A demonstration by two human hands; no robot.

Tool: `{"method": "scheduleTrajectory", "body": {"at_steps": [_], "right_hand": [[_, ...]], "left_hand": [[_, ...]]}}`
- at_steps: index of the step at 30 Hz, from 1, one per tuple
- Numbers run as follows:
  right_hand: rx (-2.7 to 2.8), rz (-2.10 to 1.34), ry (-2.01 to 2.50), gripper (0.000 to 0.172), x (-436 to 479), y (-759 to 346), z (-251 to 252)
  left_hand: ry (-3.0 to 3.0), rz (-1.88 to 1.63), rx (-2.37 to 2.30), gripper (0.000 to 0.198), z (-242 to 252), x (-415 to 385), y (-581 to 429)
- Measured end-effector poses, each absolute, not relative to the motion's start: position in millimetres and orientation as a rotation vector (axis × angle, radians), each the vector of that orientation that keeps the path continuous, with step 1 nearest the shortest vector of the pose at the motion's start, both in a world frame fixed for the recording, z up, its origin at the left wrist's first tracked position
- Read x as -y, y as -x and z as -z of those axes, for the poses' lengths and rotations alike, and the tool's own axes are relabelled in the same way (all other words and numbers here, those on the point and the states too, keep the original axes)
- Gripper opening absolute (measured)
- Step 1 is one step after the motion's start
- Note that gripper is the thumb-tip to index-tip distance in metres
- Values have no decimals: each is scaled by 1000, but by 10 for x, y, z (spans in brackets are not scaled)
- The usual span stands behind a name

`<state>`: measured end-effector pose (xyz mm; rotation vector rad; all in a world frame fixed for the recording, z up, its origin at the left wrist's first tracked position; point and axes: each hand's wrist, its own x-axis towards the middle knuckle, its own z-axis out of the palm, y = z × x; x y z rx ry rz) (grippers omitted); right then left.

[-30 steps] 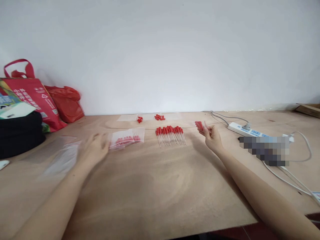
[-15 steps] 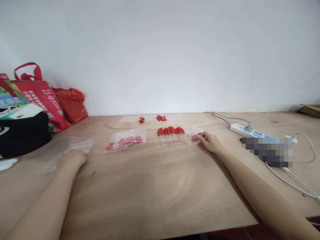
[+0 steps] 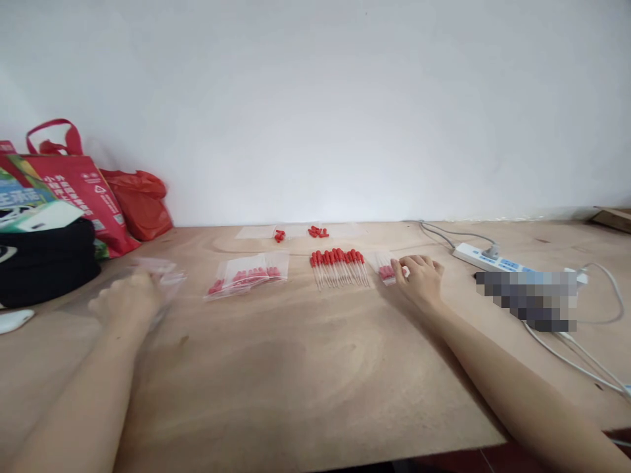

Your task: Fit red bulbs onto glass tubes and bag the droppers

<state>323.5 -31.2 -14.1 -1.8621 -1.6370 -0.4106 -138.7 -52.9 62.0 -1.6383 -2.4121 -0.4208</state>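
My left hand (image 3: 129, 299), a little blurred, is closed on a clear zip bag (image 3: 170, 282) at the left of the table; its fingertips are hidden. My right hand (image 3: 421, 279) is open, fingers apart, just beside a small clear bag (image 3: 385, 268) with red-ended pieces inside. Left of that bag lies a row of red-headed parts with thin pale wire-like legs (image 3: 338, 266), side by side. Further left, several overlapping clear bags (image 3: 249, 274) hold similar red pieces.
Two small heaps of red pieces (image 3: 318, 232) lie near the wall by flat clear bags (image 3: 255, 232). A power strip (image 3: 493, 261) with cables lies at right. Shopping bags (image 3: 98, 203) and a black cloth item (image 3: 49, 266) stand at left. The wooden table (image 3: 305, 381) ends in front.
My right hand has let go of the small bag, and its fingers have spread and moved slightly right. My left hand has risen slightly, bunching the clear bag.
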Motion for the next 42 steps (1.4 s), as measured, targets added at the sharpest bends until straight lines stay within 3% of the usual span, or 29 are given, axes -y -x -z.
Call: {"method": "scheduleTrajectory", "body": {"at_steps": [2,7,13,24,30,33,37,39,42], "right_hand": [[1687,369,1796,30,313,-3149,162],[1899,77,1723,19,243,-2859,202],[1761,-197,2028,32,-17,-2666,85],[1789,-244,2166,31,-311,-2565,20],[1895,-184,2101,30,-261,-2452,-9],[1936,-137,2056,37,-204,-2447,-66],[1963,-134,1820,61,-9,-2541,-134],[1899,-325,1590,71,143,-2614,-111],[1644,-735,1342,70,377,-2705,14]], "left_hand": [[1538,424,2253,48,-676,605,1032],[2424,581,1677,27,-336,793,49],[2991,625,1406,21,34,936,-276],[3207,34,1098,46,-59,834,-66],[3178,119,1143,46,-12,908,-161],[3164,253,1222,43,-4,931,-179],[3131,514,1325,35,-33,933,-150],[3162,541,1322,34,-63,930,-115],[3236,409,1258,36,-88,927,-71]]}}
